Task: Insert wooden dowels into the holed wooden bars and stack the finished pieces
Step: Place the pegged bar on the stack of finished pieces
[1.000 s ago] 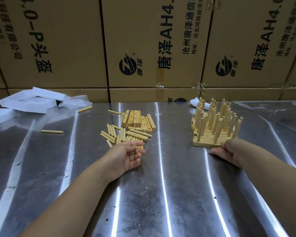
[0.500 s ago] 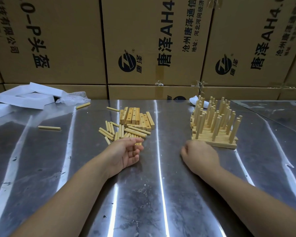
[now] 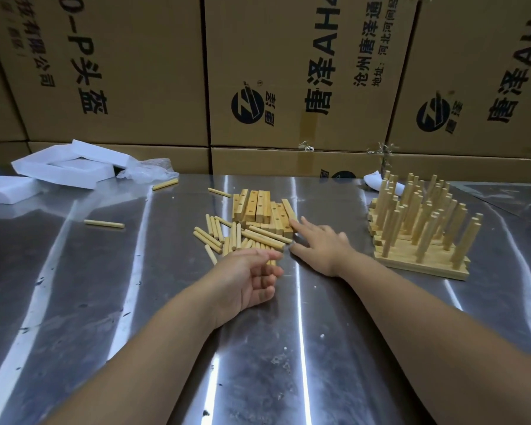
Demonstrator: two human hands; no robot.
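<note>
**Desk:** What's on the left of the steel table (image 3: 105, 302)?

**Photographer:** White foam blocks (image 3: 59, 167) and crumpled plastic film (image 3: 147, 173) at ten o'clock, below a wall of printed cardboard cartons (image 3: 129, 72). Two stray dowels (image 3: 104, 223) lie apart nearby.

**Desk:** And the work itself?

**Photographer:** At twelve o'clock, a heap of loose wooden dowels (image 3: 227, 237) lies just in front of a cluster of holed wooden bars (image 3: 255, 210). The left hand (image 3: 249, 280) sits at the heap's near edge, palm turned inward, fingers loosely curled, holding nothing. The right hand (image 3: 322, 243) comes in from four o'clock with its fingers spread and straight. Its forefinger appears to touch the rightmost bar and grips nothing.

**Desk:** Finished pieces?

**Photographer:** The stack of finished pieces (image 3: 420, 240) stands at two o'clock, dowels upright, apart from both hands.
</note>
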